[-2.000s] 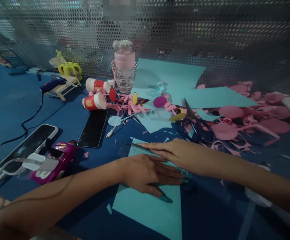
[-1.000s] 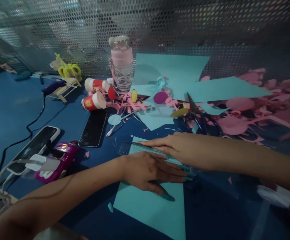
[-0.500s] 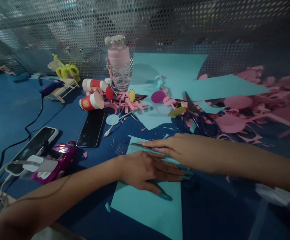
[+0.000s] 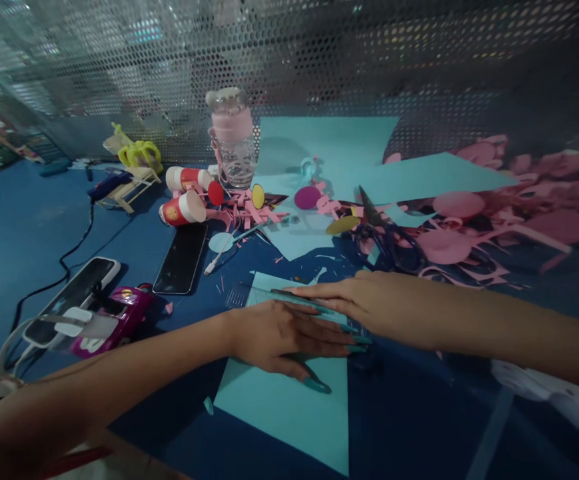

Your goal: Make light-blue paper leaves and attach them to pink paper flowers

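Observation:
A sheet of teal paper (image 4: 289, 423) lies on the blue surface under my hands. Across its upper part runs a clear ruler (image 4: 239, 297), its left end sticking out past the paper. My left hand (image 4: 289, 333) rests palm down over ruler and sheet, fingers stretched to the right, with long teal nails. From the right, my right hand (image 4: 364, 303) lies along the ruler's far edge, its index finger straight and pointing left. A dark, slender tip shows at that fingertip; it looks like a long nail. The undersides of both hands are hidden.
Beyond my hands lie more teal sheets (image 4: 329, 140), dark-handled scissors (image 4: 394, 248) and a pile of pink paper scraps (image 4: 449, 247). A clear bottle (image 4: 234, 143) stands by the mesh wall. Left are paper cups (image 4: 184, 209), a phone (image 4: 182, 260) and a purple toy-like device (image 4: 124, 313).
The view has shifted slightly, so most things sit a little lower or further left. Both hands keep nearly the same place on the ruler and paper.

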Demonstrator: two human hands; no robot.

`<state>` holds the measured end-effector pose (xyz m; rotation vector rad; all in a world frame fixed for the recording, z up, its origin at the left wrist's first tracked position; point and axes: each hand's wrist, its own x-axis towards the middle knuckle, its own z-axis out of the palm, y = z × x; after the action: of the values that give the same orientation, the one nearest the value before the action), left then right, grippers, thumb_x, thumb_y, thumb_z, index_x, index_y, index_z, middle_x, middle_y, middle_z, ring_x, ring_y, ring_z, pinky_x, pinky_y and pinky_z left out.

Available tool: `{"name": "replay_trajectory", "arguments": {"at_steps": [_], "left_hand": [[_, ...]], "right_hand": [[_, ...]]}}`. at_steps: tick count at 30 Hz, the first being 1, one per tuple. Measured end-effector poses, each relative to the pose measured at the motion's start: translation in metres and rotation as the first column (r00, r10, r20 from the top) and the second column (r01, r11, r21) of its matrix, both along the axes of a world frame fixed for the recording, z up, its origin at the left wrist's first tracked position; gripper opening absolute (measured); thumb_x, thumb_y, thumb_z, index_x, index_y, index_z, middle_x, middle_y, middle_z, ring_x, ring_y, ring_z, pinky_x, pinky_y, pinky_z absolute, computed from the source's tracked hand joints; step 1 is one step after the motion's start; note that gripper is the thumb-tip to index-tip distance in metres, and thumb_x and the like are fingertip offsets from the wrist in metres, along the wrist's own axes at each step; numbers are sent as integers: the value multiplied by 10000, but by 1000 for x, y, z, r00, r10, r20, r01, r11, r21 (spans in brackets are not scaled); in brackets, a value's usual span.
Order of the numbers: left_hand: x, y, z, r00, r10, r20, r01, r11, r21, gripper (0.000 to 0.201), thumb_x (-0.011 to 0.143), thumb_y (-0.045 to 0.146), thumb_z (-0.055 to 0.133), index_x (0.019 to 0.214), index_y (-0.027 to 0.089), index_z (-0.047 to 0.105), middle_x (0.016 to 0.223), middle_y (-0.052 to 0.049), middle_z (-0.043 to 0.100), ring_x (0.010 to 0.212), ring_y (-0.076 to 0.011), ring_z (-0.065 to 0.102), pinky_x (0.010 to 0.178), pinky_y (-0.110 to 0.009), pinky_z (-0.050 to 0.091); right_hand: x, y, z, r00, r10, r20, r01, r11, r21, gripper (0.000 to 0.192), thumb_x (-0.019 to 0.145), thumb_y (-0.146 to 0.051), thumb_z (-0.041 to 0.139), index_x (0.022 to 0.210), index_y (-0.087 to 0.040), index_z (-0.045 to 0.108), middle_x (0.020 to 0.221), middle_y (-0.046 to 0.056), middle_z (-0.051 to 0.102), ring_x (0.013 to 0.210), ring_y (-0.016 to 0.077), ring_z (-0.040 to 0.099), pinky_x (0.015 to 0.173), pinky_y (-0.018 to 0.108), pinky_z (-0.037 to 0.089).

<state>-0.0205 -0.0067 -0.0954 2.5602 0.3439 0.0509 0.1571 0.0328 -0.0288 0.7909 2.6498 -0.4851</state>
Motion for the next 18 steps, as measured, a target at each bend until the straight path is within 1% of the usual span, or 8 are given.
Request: {"name": "replay_trajectory", "arguments": {"at_steps": [3, 5, 7, 9, 12, 15, 18], "left_hand": [[1, -1, 1, 1000, 10, -11, -10, 1000, -11, 554, 855, 390, 407, 1353, 170, 306, 1412, -24, 314, 1320, -173, 230, 1115, -288, 142], [1, -1, 1, 1000, 9, -19, -10, 1000, -5, 555, 857, 394, 401, 1355, 168, 304, 1417, -24, 303, 1320, -178, 229, 1116, -290, 140], [1, -2, 2, 1000, 5, -28, -5, 1000, 8, 553, 863, 393, 386, 1356, 158, 300, 1423, -26, 291, 1324, -177, 219, 1119, -290, 129], [1, -2, 2, 1000, -3, -28, 3, 1000, 22, 551, 868, 385, 376, 1355, 140, 298, 1425, -29, 284, 1329, -168, 203, 1121, -284, 116], [3, -2, 4, 999, -17, -29, 17, 999, 29, 553, 870, 374, 373, 1357, 125, 291, 1428, -32, 279, 1333, -162, 189, 1122, -280, 107], [4, -2, 4, 999, -12, -46, 13, 1000, 19, 556, 867, 382, 375, 1362, 144, 282, 1431, -28, 273, 1330, -170, 199, 1120, -292, 125], [4, -2, 4, 999, -8, -53, 8, 1000, 15, 565, 861, 388, 387, 1363, 152, 279, 1428, -32, 279, 1328, -175, 206, 1118, -302, 134]], "right_hand": [[9, -1, -3, 999, 1, -53, -2, 1000, -4, 575, 792, -122, 406, 1324, -332, 353, 771, 20, 711, 408, 104, 531, 369, 198, 245], [16, -1, -5, 998, -4, -59, 4, 1000, 3, 578, 788, -129, 415, 1324, -337, 351, 781, 19, 711, 438, 115, 553, 374, 197, 252], [23, -2, -9, 999, -18, -48, 19, 1000, 14, 577, 795, -139, 415, 1329, -344, 336, 754, 15, 709, 421, 115, 542, 376, 200, 252], [31, -3, -12, 997, -25, -73, 27, 999, 21, 557, 808, -153, 408, 1329, -340, 340, 719, 10, 704, 386, 106, 514, 376, 204, 247], [39, -5, -15, 990, -26, -136, 27, 1000, 8, 488, 836, -176, 383, 1302, -319, 403, 650, 0, 689, 355, 97, 487, 387, 212, 261], [44, -8, -15, 988, -49, -148, 46, 999, -23, 437, 866, -200, 342, 1271, -323, 449, 614, -6, 677, 361, 99, 497, 405, 213, 286], [49, -8, -14, 982, -93, -163, 87, 995, -47, 426, 882, -243, 317, 1282, -336, 428, 708, 8, 699, 412, 106, 544, 413, 210, 300]]}}
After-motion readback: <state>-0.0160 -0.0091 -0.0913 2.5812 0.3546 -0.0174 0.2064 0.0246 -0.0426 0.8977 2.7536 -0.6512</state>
